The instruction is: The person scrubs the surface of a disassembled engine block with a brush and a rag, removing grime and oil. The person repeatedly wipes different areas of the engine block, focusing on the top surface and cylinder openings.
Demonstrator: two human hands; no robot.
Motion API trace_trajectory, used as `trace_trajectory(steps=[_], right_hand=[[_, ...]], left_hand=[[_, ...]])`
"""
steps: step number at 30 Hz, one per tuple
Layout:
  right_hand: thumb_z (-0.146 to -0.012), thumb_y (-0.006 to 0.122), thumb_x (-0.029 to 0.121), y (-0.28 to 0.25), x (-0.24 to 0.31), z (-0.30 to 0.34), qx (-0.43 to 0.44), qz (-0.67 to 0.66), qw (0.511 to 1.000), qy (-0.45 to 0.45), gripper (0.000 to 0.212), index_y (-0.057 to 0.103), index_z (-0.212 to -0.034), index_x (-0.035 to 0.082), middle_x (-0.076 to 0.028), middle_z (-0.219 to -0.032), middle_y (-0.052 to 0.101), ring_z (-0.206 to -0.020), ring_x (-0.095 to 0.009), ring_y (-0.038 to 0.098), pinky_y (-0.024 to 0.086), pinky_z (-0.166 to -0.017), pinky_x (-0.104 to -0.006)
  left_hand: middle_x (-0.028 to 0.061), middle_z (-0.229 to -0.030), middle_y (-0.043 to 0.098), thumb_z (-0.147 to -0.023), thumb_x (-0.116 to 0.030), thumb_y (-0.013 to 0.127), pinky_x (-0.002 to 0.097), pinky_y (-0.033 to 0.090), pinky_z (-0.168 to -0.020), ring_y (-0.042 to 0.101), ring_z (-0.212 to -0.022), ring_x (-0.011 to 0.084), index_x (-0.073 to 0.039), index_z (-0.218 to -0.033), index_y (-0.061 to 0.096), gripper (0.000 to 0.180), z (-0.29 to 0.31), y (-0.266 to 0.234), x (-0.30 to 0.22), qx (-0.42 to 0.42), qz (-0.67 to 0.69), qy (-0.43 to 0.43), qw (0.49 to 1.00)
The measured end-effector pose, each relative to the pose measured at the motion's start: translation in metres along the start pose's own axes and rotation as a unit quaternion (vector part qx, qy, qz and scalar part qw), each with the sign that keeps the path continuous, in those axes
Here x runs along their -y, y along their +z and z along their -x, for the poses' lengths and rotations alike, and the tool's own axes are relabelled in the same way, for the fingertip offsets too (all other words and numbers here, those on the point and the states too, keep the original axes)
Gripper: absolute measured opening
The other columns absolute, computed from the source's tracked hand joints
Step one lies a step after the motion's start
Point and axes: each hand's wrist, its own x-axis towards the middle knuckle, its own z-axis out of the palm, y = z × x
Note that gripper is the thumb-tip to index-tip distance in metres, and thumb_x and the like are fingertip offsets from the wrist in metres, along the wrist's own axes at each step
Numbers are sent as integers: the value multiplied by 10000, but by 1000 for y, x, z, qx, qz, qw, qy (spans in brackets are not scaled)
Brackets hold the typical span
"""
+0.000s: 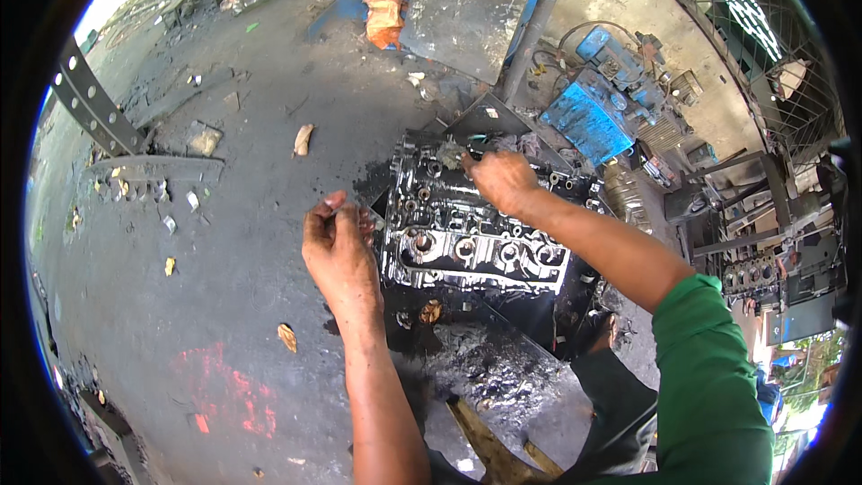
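Observation:
A cylinder head (476,224), wet with dark oil and shiny in patches, lies on a low dark support before me. Over its far side reaches my right hand (505,181), closed, with its fingertips at a small greyish wad (449,158). The wad looks like rag or fibre and touches the metal. My left hand (341,238) is held up just beside the left end of the cylinder head, apart from it. Its fingers are curled and pinched together; whatever they hold is too small to make out.
Dark, stained concrete floor (251,287) spreads to the left, with dry leaves and litter. A blue machine (588,121) stands at the far right beside a leaning metal pole (543,22). An orange sack (383,18) sits at the back. Near my legs is a wooden piece (485,440).

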Motion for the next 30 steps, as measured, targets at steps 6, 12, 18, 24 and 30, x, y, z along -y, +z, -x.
trace_trajectory(steps=[6, 12, 18, 24, 30], right_hand=[[-835, 572, 172, -26, -10, -35, 81, 143, 986, -33, 181, 738, -872, 110, -121, -929, 730, -877, -278, 712, 572, -757, -382], [-881, 533, 150, -1, -2, -17, 77, 68, 993, 65, 282, 667, -1119, 77, -142, -873, 712, -833, -282, 707, 571, -687, -409], [-980, 435, 215, 33, -21, 12, 20, 65, 997, 41, 351, 541, -1284, 76, -146, -818, 685, -772, -301, 688, 560, -652, -434], [-900, 528, 183, -10, 13, -17, 59, 109, 992, 5, 223, 621, -1082, 97, -100, -772, 688, -741, -240, 694, 564, -666, -389], [-841, 560, 115, -25, 50, -27, -61, 86, 994, -39, 157, 699, -768, 103, -91, -802, 720, -763, -231, 709, 567, -682, -363]], left_hand=[[74, -833, 631, -925, -81, 547, 222, 439, -611, 557, -686, 88, 27, -1080, 577, 191, -2, -14, -10, -30, -44, 16, 998], [78, -818, 636, -920, -72, 547, 218, 441, -609, 563, -685, 87, 28, -1084, 578, 195, -9, -21, -16, -41, -16, 20, 999], [72, -803, 639, -912, -55, 545, 217, 456, -626, 574, -691, 92, 47, -1076, 578, 196, -3, 1, -5, -8, 1, -2, 1000], [80, -826, 640, -909, -47, 545, 223, 475, -649, 588, -712, 99, 54, -1073, 581, 197, 7, 16, 4, 7, -10, 12, 1000], [76, -840, 620, -914, -50, 540, 219, 470, -643, 578, -716, 106, 47, -1060, 571, 178, 3, 6, -1, 5, 13, 5, 1000]])
